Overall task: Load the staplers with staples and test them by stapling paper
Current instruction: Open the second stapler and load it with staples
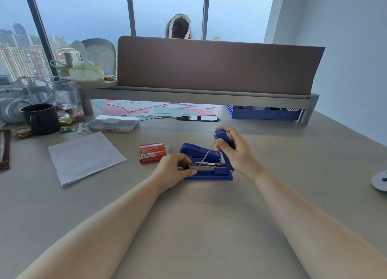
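An open blue stapler [209,175] stands on the desk in front of me, its metal staple channel [206,165] bared. My right hand [232,147] holds its lid [221,136] swung up and back, with the spring rod stretched down to the channel. At the channel's front end my left hand [173,169] pinches the stapler. A second blue stapler [199,152], closed, lies just behind. A red staple box [152,153] sits to the left. White paper sheets [85,157] lie further left.
A black mug [43,119], a clear plastic case [113,124] and small clutter crowd the left side. Coloured paper [159,110] is strewn under the desk shelf [199,93]. A blue basket [263,112] sits back right. A person sits behind the divider.
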Demonstrator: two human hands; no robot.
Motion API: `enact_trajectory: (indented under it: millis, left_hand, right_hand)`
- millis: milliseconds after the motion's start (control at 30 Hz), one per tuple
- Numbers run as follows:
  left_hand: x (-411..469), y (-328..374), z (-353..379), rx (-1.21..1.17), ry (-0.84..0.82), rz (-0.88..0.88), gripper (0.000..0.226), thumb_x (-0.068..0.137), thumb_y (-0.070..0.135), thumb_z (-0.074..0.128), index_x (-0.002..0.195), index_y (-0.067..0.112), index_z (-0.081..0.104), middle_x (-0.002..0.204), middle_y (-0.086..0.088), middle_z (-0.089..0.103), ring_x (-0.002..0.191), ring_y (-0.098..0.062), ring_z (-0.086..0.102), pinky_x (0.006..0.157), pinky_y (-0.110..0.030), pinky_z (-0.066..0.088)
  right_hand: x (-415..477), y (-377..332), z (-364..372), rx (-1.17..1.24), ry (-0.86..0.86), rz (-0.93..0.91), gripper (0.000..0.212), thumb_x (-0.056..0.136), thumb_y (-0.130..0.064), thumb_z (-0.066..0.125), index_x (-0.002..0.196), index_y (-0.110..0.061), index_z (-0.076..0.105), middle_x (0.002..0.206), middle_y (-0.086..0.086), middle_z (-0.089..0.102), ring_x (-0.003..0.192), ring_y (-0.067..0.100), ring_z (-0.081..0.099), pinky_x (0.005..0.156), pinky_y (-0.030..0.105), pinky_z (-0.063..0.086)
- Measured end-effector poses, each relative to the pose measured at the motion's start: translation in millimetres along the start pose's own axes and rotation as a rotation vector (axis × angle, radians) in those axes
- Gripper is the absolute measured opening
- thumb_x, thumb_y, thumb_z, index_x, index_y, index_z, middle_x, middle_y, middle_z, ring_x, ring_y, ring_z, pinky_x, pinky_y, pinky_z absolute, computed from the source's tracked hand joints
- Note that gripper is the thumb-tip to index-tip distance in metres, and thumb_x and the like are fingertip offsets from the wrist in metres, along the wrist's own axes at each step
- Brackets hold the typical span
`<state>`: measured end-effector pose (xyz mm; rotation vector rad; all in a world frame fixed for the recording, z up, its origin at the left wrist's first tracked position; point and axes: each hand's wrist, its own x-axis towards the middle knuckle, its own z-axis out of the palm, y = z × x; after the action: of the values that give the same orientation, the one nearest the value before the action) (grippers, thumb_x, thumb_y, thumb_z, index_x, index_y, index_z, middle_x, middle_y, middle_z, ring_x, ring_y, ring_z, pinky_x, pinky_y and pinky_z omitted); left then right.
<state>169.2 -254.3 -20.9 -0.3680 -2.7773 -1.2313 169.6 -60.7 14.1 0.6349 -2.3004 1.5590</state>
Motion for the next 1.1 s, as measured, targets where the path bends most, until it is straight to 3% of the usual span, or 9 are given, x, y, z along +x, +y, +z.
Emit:
enact_trajectory:
  millis: [167,267,400,500,600,700,800,900,1100]
  left_hand:
    - [-3,1,-1,-0.003,-0.001,0.015,0.018,0.075,0.024,0.072,0.089,0.018,0.063,0.086,0.003,0.064,0.078,-0.01,0.058,0.061,-0.011,0.041]
    - [-5,3,-2,-0.023,0.004,0.05,0.028,0.076,0.018,0.071,0.103,0.02,0.065,0.089,0.004,0.064,0.081,-0.009,0.059,0.069,-0.01,0.043]
    - [-5,5,-2,0.016,-0.001,0.061,0.032,0.078,0.018,0.069,0.109,0.019,0.065,0.093,0.005,0.064,0.086,-0.011,0.06,0.08,-0.022,0.046]
    - [-6,5,-2,0.03,0.006,0.072,0.031,0.078,0.019,0.069,0.109,0.02,0.065,0.092,0.005,0.063,0.087,-0.012,0.06,0.081,-0.024,0.047]
    - [-7,4,-1,0.042,0.011,0.079,0.031,0.079,0.02,0.068,0.11,0.02,0.064,0.092,0.006,0.063,0.088,-0.013,0.06,0.079,-0.024,0.047]
    - [-7,5,-1,0.048,0.018,0.087,0.03,0.08,0.019,0.067,0.109,0.02,0.064,0.093,0.007,0.063,0.087,-0.011,0.06,0.079,-0.024,0.046]
    - [-7,6,0,0.06,0.015,0.094,0.03,0.08,0.02,0.066,0.111,0.021,0.064,0.096,0.007,0.064,0.088,-0.01,0.059,0.08,-0.025,0.047]
    - [-7,6,0,0.071,0.012,0.097,0.031,0.08,0.021,0.066,0.111,0.021,0.063,0.098,0.007,0.063,0.089,-0.011,0.06,0.082,-0.028,0.05]
    - [-7,8,-1,0.093,0.006,0.098,0.035,0.08,0.025,0.067,0.114,0.022,0.06,0.099,0.005,0.064,0.091,-0.011,0.06,0.081,-0.023,0.047]
  right_hand:
    - [-5,2,-13,0.067,0.125,0.035,0.017,0.093,-0.015,0.044,0.109,-0.019,0.042,0.084,-0.004,0.056,0.082,0.012,0.056,0.077,0.019,0.049]
    - [-7,3,-24,-0.002,0.223,0.074,0.021,0.093,-0.015,0.044,0.114,-0.011,0.046,0.09,-0.009,0.054,0.087,0.01,0.053,0.076,0.016,0.046]
    - [-19,13,-40,-0.059,0.341,0.101,0.028,0.095,-0.01,0.039,0.122,-0.008,0.045,0.107,0.004,0.05,0.099,0.019,0.051,0.089,0.038,0.048]
    - [-31,20,-50,-0.078,0.346,0.204,0.03,0.096,-0.008,0.033,0.125,-0.007,0.043,0.108,0.007,0.047,0.095,0.02,0.05,0.085,0.039,0.051]
    - [-38,31,-57,-0.173,0.375,0.339,0.03,0.095,-0.011,0.034,0.123,-0.007,0.045,0.112,0.01,0.053,0.097,0.026,0.053,0.096,0.048,0.046]
    - [-43,39,-62,-0.297,0.343,0.527,0.03,0.094,-0.012,0.035,0.12,-0.008,0.049,0.121,0.011,0.055,0.111,0.03,0.051,0.096,0.035,0.038]
    - [-49,44,-64,-0.396,0.283,0.639,0.028,0.087,-0.012,0.038,0.106,-0.012,0.059,0.114,0.011,0.062,0.098,0.028,0.054,0.078,0.029,0.038]
    - [-49,44,-64,-0.474,0.268,0.662,0.026,0.086,-0.015,0.038,0.097,-0.014,0.062,0.106,0.011,0.065,0.087,0.026,0.053,0.072,0.028,0.037]
    - [-34,25,-51,-0.619,0.233,0.561,0.026,0.085,-0.013,0.043,0.101,-0.016,0.063,0.113,0.006,0.064,0.111,0.028,0.05,0.092,0.037,0.041]
